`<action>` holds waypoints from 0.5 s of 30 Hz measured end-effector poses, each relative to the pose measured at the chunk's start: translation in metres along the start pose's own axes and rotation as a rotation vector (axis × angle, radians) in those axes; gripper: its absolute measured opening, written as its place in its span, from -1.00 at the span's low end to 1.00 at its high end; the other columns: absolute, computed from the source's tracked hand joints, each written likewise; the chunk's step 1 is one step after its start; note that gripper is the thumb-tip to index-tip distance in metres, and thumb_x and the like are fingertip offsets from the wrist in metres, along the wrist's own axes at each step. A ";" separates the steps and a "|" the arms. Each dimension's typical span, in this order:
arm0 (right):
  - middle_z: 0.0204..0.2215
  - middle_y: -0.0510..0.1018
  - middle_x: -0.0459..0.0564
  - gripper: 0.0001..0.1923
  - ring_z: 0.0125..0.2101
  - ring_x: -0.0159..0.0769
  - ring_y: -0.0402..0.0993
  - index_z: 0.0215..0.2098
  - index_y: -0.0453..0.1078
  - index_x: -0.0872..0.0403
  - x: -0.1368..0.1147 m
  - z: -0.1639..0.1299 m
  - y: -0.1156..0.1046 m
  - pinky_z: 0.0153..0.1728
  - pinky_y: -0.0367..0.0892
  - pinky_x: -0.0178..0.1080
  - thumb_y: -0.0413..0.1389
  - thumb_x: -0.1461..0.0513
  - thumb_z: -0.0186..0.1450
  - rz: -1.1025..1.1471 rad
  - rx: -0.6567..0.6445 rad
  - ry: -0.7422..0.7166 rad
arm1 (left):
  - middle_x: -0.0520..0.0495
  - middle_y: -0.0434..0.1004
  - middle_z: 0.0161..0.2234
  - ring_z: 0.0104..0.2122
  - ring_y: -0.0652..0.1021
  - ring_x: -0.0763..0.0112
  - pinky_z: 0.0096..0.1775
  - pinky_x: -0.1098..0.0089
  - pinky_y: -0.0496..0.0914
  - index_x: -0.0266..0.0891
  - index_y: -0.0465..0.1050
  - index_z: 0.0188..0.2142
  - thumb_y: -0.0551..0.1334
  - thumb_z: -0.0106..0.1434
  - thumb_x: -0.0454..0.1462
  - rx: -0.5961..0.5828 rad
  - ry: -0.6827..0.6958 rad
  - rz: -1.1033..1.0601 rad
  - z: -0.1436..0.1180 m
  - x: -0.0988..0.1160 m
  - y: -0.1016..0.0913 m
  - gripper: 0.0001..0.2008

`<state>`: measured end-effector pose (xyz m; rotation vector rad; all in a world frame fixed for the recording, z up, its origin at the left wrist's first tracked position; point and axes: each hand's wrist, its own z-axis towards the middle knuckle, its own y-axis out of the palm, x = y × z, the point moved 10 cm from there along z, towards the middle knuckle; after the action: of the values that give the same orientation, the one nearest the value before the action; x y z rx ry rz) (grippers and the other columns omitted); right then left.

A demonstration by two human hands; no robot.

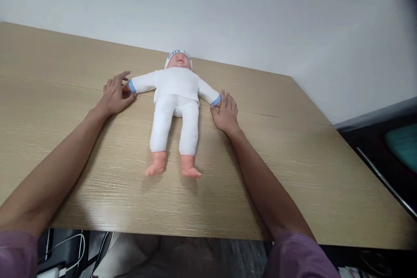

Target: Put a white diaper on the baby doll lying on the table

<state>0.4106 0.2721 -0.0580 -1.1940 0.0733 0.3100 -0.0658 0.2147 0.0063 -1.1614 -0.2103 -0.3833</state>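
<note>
A pale wall (228, 4) rises behind everything, beyond both hands. Below it a wooden table (293, 169) spreads under the arms, its near edge close to the person's body and its far edge meeting the wall past the fingertips.

To the right of the right hand, well apart and off the table's side, stands a dark surface with a teal object (404, 143) on it; what that object is cannot be told. Under the table's near edge, below the left forearm, lie white cables (70, 249).

Both forearms reach forward over the table, purple sleeves (299, 256) showing at the bottom corners.

Between the two hands a doll (176, 104) lies on its back on the table, head toward the wall, bare feet toward the person, arms spread sideways. It wears a white suit with blue cuffs and a white cap with blue lettering, too small to read.

The left hand (114, 95) rests on the table at the end of the doll's arm on that side, fingers loosely curled around the doll's small hand by the blue cuff, thumb and forefinger touching it. The right hand (225, 113) lies flat on the table, fingers together and stretched, their tips touching the cuff of the doll's other arm; it presses rather than grips.
</note>
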 end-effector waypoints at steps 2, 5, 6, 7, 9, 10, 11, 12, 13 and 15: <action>0.70 -0.03 0.42 -0.09 0.65 0.28 -0.08 0.74 -0.18 0.15 -0.001 -0.011 -0.002 0.56 0.04 0.42 -0.12 -0.10 0.60 0.010 -0.001 0.069 | -0.41 0.37 0.48 0.33 0.42 -0.31 0.37 -0.26 0.27 -0.21 0.07 0.65 0.25 0.45 0.06 0.009 -0.045 0.016 -0.010 0.001 -0.004 -0.09; 0.70 -0.05 0.44 -0.07 0.65 0.28 -0.06 0.74 -0.18 0.16 -0.007 -0.028 -0.006 0.55 0.06 0.40 -0.11 -0.11 0.59 0.047 -0.019 0.118 | -0.46 0.31 0.50 0.41 0.34 -0.39 0.41 -0.33 0.23 -0.25 0.09 0.63 0.21 0.45 0.02 0.054 -0.125 0.038 -0.029 0.001 -0.009 -0.12; 0.70 -0.07 0.45 -0.06 0.65 0.28 -0.06 0.74 -0.19 0.17 -0.010 -0.033 -0.008 0.55 0.06 0.40 -0.09 -0.11 0.59 0.059 -0.023 0.129 | -0.49 0.27 0.51 0.44 0.31 -0.41 0.42 -0.36 0.21 -0.27 0.08 0.63 0.21 0.45 0.00 0.076 -0.158 0.038 -0.036 0.000 -0.011 -0.13; 0.70 -0.08 0.46 -0.05 0.65 0.28 -0.07 0.74 -0.20 0.18 -0.012 -0.039 -0.011 0.55 0.06 0.39 -0.07 -0.10 0.58 0.071 -0.023 0.141 | -0.52 0.22 0.53 0.46 0.27 -0.44 0.43 -0.38 0.19 -0.29 0.07 0.62 0.22 0.44 -0.02 0.100 -0.191 0.034 -0.043 -0.001 -0.012 -0.12; 0.70 -0.11 0.49 -0.04 0.65 0.30 -0.07 0.74 -0.20 0.21 -0.019 -0.050 -0.018 0.55 0.06 0.39 -0.02 -0.07 0.57 0.101 -0.009 0.163 | -0.58 0.16 0.54 0.49 0.22 -0.48 0.44 -0.42 0.16 -0.34 0.06 0.60 0.26 0.40 -0.07 0.145 -0.236 0.009 -0.054 0.004 -0.017 -0.11; 0.70 -0.11 0.51 -0.04 0.65 0.31 -0.07 0.73 -0.18 0.22 -0.024 -0.055 -0.024 0.55 0.06 0.40 0.01 -0.04 0.56 0.119 0.000 0.170 | -0.59 0.15 0.53 0.50 0.21 -0.48 0.44 -0.43 0.15 -0.36 0.07 0.59 0.28 0.39 -0.09 0.168 -0.238 -0.013 -0.058 0.012 -0.020 -0.12; 0.69 -0.10 0.53 -0.03 0.65 0.33 -0.06 0.72 -0.16 0.24 -0.031 -0.060 -0.032 0.55 0.06 0.41 0.05 -0.02 0.54 0.139 0.009 0.171 | -0.60 0.16 0.52 0.50 0.22 -0.46 0.45 -0.43 0.14 -0.36 0.08 0.57 0.28 0.39 -0.10 0.194 -0.219 -0.042 -0.062 0.024 -0.025 -0.14; 0.68 -0.07 0.55 -0.03 0.64 0.35 -0.05 0.71 -0.12 0.25 -0.040 -0.067 -0.042 0.54 0.06 0.42 0.08 0.00 0.52 0.163 0.019 0.165 | -0.59 0.19 0.50 0.49 0.24 -0.43 0.47 -0.42 0.12 -0.35 0.09 0.55 0.29 0.41 -0.10 0.228 -0.176 -0.077 -0.067 0.041 -0.032 -0.17; 0.67 -0.03 0.55 -0.05 0.64 0.35 -0.04 0.70 -0.07 0.25 -0.051 -0.075 -0.056 0.54 0.07 0.44 0.10 0.01 0.51 0.190 0.037 0.149 | -0.57 0.24 0.48 0.48 0.28 -0.37 0.49 -0.40 0.12 -0.32 0.10 0.53 0.29 0.43 -0.09 0.268 -0.111 -0.122 -0.074 0.062 -0.041 -0.20; 0.64 0.11 0.49 -0.12 0.63 0.31 0.03 0.68 0.02 0.19 -0.074 -0.104 -0.092 0.54 0.10 0.44 0.11 0.02 0.52 0.263 0.103 0.083 | -0.47 0.32 0.45 0.42 0.37 -0.24 0.50 -0.34 0.16 -0.22 0.12 0.51 0.30 0.46 -0.06 0.367 0.040 -0.244 -0.104 0.113 -0.062 -0.25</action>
<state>0.3761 0.1311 0.0032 -1.0948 0.3167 0.4817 0.0095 0.0765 0.0584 -0.7674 -0.3725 -0.5569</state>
